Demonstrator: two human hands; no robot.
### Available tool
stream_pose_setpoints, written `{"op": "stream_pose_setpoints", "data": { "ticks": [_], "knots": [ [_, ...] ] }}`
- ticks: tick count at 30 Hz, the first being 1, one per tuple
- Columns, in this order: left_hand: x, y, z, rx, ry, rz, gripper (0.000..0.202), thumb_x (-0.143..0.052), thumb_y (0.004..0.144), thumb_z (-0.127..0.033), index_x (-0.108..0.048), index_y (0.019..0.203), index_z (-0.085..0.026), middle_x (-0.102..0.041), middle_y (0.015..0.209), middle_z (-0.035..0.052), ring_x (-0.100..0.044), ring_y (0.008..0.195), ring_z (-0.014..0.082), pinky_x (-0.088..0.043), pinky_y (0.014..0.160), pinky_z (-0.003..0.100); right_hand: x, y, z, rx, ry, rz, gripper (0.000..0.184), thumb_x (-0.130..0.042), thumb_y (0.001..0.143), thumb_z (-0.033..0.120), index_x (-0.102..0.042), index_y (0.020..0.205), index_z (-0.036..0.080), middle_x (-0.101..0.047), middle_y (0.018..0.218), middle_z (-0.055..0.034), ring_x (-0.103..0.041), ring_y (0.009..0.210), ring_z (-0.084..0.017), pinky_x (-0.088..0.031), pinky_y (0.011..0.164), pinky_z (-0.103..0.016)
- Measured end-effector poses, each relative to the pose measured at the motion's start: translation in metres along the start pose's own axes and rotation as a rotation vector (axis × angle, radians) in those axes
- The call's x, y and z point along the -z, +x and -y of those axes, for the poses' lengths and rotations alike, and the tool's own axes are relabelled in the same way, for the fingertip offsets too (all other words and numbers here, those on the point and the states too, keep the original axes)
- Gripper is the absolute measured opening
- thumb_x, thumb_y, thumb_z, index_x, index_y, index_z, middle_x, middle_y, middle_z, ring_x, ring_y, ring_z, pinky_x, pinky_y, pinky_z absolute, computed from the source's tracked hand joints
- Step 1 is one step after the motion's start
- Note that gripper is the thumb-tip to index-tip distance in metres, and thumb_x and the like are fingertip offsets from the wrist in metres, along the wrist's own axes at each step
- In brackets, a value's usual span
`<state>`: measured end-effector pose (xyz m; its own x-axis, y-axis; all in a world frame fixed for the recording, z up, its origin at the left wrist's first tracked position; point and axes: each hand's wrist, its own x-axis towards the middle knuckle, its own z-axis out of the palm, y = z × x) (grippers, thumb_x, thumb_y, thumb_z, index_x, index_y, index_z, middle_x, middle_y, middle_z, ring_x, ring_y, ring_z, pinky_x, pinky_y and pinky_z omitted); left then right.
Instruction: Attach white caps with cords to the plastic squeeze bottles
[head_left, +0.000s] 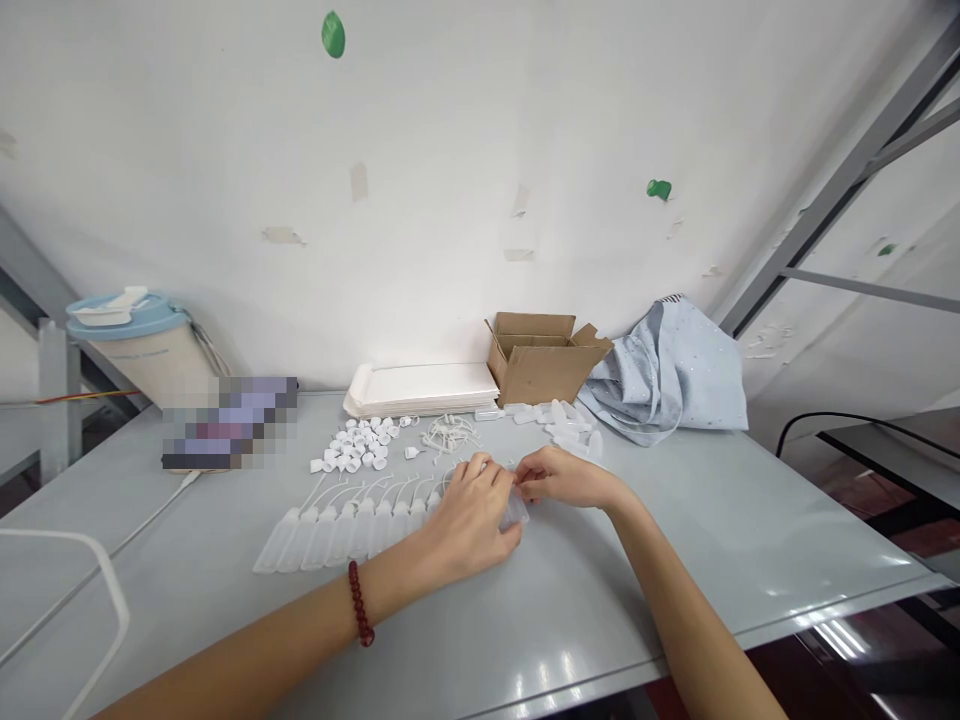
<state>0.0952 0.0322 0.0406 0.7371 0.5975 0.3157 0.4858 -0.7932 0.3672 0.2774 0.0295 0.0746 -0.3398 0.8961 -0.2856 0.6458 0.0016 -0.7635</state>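
My left hand [471, 515], with a red bead bracelet at the wrist, is closed round a small clear plastic bottle [516, 512] lying on the grey table [675, 520]. My right hand [559, 477] pinches at the bottle's top end, fingers pressed together on something too small to name. Left of my hands lies a row of several finished clear bottles [341, 528] with thin white tubes. Behind them sit a heap of white caps [358, 445] and a tangle of white tubes [450, 435]. More empty bottles [559, 418] lie behind my right hand.
A stack of white trays [420, 388] and an open cardboard box [540, 358] stand against the wall. A light blue cloth [667, 375] lies at the right. A lidded bucket [146, 345] and a blurred flat object [229, 422] sit at the left. A white cable [112, 550] crosses the table.
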Motion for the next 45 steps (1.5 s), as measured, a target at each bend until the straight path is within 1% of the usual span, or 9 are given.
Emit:
{"op": "stream_pose_setpoints", "data": {
  "ticks": [6,10,16,19,22,26,32,37,45],
  "knots": [
    [0.002,-0.003,-0.002,0.013,-0.007,0.010,0.022,-0.059,0.078,-0.030,-0.056,0.095,-0.017,-0.060,0.097,0.0076,-0.048,0.099,0.0272,-0.044,0.081,0.042,0.000,0.000,-0.001,0.005,0.001,0.001,0.019,-0.053,0.073,0.024,-0.068,0.080,0.014,-0.066,0.072,-0.0038,-0.060,0.065,-0.016,-0.047,0.062,-0.027],
    [0.008,0.000,0.002,0.054,-0.009,-0.057,0.024,-0.049,0.088,-0.037,-0.058,0.096,-0.016,-0.062,0.097,0.0079,-0.050,0.100,0.0262,-0.044,0.082,0.042,0.001,-0.001,-0.001,0.000,-0.005,-0.002,0.019,-0.053,0.074,0.025,-0.068,0.079,0.014,-0.066,0.071,-0.0036,-0.060,0.067,-0.017,-0.046,0.062,-0.027],
    [0.039,0.009,0.048,0.136,0.147,-0.136,0.024,-0.041,0.086,-0.016,-0.063,0.095,-0.016,-0.066,0.096,0.0094,-0.055,0.098,0.0262,-0.047,0.080,0.041,0.002,-0.001,0.000,-0.014,-0.044,-0.043,0.020,-0.054,0.077,0.031,-0.067,0.075,0.016,-0.068,0.071,-0.0041,-0.060,0.066,-0.017,-0.045,0.060,-0.027],
    [0.055,0.007,0.075,0.161,0.176,-0.131,0.026,-0.041,0.080,-0.012,-0.065,0.087,-0.017,-0.068,0.088,0.0100,-0.058,0.090,0.0282,-0.048,0.074,0.042,0.001,0.001,0.001,-0.006,-0.106,-0.194,0.024,-0.051,0.080,0.033,-0.064,0.069,0.016,-0.067,0.066,-0.0038,-0.059,0.061,-0.016,-0.043,0.054,-0.026],
    [0.062,0.002,0.087,0.145,0.183,-0.102,0.026,-0.043,0.076,-0.011,-0.067,0.083,-0.020,-0.067,0.081,0.0076,-0.058,0.089,0.0276,-0.050,0.072,0.039,-0.002,0.007,-0.002,0.025,-0.164,-0.372,0.025,-0.047,0.083,0.031,-0.061,0.071,0.016,-0.065,0.067,-0.0042,-0.056,0.059,-0.016,-0.041,0.054,-0.027],
    [0.057,0.002,0.087,0.135,0.185,-0.066,0.020,-0.050,0.076,-0.015,-0.068,0.079,-0.021,-0.065,0.077,0.0078,-0.058,0.085,0.0278,-0.049,0.067,0.037,-0.008,0.020,-0.010,0.090,-0.254,-0.573,0.021,-0.044,0.086,0.026,-0.059,0.093,0.015,-0.064,0.084,-0.0075,-0.057,0.072,-0.017,-0.043,0.066,-0.030],
    [0.054,0.009,0.089,0.148,0.162,-0.053,0.016,-0.054,0.076,-0.016,-0.069,0.071,-0.019,-0.062,0.076,0.0102,-0.055,0.085,0.0298,-0.046,0.068,0.038,-0.010,0.041,-0.022,0.170,-0.414,-0.671,0.022,-0.043,0.086,0.017,-0.056,0.104,0.015,-0.061,0.107,-0.0117,-0.055,0.095,-0.021,-0.044,0.082,-0.035],
    [0.055,0.009,0.091,0.173,0.080,-0.083,0.018,-0.053,0.076,-0.017,-0.068,0.065,-0.019,-0.061,0.072,0.0091,-0.054,0.084,0.0286,-0.044,0.070,0.038,-0.009,0.061,-0.022,0.198,-0.561,-0.666,0.035,-0.042,0.084,0.004,-0.052,0.117,0.012,-0.058,0.118,-0.0118,-0.050,0.107,-0.022,-0.039,0.092,-0.034],
    [0.072,0.001,0.083,0.288,-0.179,-0.263,0.023,-0.047,0.085,-0.030,-0.067,0.082,-0.019,-0.066,0.090,0.0048,-0.059,0.079,0.0176,-0.047,0.068,0.028,-0.011,0.094,-0.007,0.189,-0.804,-0.587,0.046,-0.040,0.078,-0.007,-0.055,0.115,0.014,-0.062,0.113,-0.0107,-0.050,0.101,-0.023,-0.039,0.083,-0.031]
  ]
}}
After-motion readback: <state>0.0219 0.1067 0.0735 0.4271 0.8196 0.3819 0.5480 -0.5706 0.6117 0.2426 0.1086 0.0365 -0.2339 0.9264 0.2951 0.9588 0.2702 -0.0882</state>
